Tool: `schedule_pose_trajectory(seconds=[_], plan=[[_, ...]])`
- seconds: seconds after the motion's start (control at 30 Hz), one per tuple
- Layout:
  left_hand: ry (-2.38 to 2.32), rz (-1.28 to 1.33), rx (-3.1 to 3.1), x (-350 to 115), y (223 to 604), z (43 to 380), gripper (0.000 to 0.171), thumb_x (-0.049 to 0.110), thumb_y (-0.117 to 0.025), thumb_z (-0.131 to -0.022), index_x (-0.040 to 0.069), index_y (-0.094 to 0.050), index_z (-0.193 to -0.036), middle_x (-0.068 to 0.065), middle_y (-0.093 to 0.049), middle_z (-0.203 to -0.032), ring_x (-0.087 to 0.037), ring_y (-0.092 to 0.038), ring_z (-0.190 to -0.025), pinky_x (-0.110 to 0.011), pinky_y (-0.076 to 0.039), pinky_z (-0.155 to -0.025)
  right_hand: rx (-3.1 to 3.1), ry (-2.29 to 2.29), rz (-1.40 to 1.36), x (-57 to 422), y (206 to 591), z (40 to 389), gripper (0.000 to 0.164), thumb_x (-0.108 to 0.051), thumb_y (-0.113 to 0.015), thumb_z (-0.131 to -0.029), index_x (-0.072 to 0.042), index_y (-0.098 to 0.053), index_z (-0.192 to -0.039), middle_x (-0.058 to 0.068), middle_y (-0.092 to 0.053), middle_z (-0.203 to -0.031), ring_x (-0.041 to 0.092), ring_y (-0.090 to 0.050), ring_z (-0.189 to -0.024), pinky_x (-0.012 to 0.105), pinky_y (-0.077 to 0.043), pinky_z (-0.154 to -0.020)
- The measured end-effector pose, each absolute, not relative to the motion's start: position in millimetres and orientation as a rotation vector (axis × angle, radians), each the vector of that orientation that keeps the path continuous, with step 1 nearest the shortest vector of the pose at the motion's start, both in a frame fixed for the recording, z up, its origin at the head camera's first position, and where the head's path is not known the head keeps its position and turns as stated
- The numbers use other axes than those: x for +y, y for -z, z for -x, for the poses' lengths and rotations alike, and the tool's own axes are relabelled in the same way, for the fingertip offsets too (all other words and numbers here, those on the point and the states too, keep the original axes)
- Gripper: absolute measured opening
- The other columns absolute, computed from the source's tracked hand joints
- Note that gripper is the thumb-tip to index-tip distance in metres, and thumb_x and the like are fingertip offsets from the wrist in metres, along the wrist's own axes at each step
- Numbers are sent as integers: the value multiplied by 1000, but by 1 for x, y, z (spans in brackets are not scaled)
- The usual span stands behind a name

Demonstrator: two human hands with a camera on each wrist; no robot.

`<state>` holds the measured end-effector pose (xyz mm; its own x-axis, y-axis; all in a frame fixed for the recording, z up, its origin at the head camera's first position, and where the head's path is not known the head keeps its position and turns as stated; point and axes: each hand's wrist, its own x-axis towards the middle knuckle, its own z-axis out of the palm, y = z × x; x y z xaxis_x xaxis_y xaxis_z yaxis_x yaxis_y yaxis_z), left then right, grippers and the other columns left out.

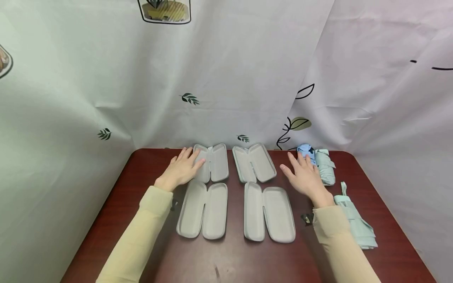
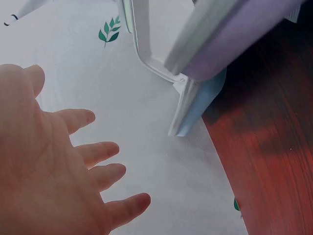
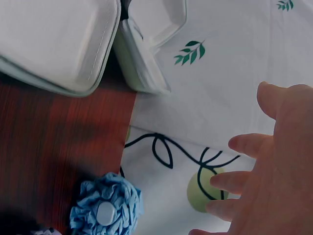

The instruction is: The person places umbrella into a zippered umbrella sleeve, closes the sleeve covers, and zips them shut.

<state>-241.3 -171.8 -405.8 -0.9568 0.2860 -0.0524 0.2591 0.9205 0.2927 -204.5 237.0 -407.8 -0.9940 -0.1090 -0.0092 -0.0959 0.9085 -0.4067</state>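
My left hand [image 1: 181,167], fingers spread and holding nothing, hovers beside the back-left case [image 1: 218,162] and overlaps its left half in the head view. This case lies open, with a pale grey lining. Opened the same way are the back-right case [image 1: 263,162], the front-left case [image 1: 216,210] and the front-right case [image 1: 279,214]. On the right, my right hand [image 1: 303,177] is also spread and has nothing in its grasp. It partly covers a blue folded umbrella [image 3: 106,203] in the head view. A pale green folded umbrella [image 1: 324,167] lies just right of the blue one.
Another pale green folded umbrella [image 1: 357,222] with a wrist loop lies by the right forearm. The dark red table [image 1: 226,263] meets a white printed cloth [image 1: 233,78] at the back, and cloth also hangs along both sides. A small dark object [image 1: 307,219] shows beside the right cuff.
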Motion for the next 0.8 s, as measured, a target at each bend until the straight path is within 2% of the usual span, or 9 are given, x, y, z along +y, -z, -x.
schedule_pose_trajectory(seconds=[0.2,0.4,0.6,0.8], plan=[[-494,-390,2975,-177,404,244,73,60,-21,-101,11,-24,-155,-22,-18,-158,-39,-7,-146,-62,-13,-110,3029,637,147,246,409,207,80,-64,-30,-99,-10,-19,-156,27,-5,-158,47,6,-143,73,-2,-104],[-542,-387,2962,-183,409,250,73,59,-21,-102,9,-25,-155,-23,-19,-157,-40,-11,-145,-63,-17,-109,3010,630,139,254,412,209,81,-64,-29,-98,-9,-17,-156,27,-4,-158,46,8,-143,74,-3,-103],[-626,-391,2952,-188,417,258,71,57,-22,-103,8,-26,-154,-23,-24,-156,-40,-20,-143,-61,-23,-108,2996,618,132,262,415,214,82,-66,-26,-98,-9,-14,-157,28,-2,-158,48,9,-143,73,-3,-103],[-744,-354,2932,-193,425,264,67,53,-31,-103,6,-31,-152,-21,-30,-153,-41,-31,-138,-63,-28,-104,2983,613,120,265,416,219,82,-65,-27,-98,-8,-14,-156,28,-2,-158,49,8,-143,72,-4,-104]])
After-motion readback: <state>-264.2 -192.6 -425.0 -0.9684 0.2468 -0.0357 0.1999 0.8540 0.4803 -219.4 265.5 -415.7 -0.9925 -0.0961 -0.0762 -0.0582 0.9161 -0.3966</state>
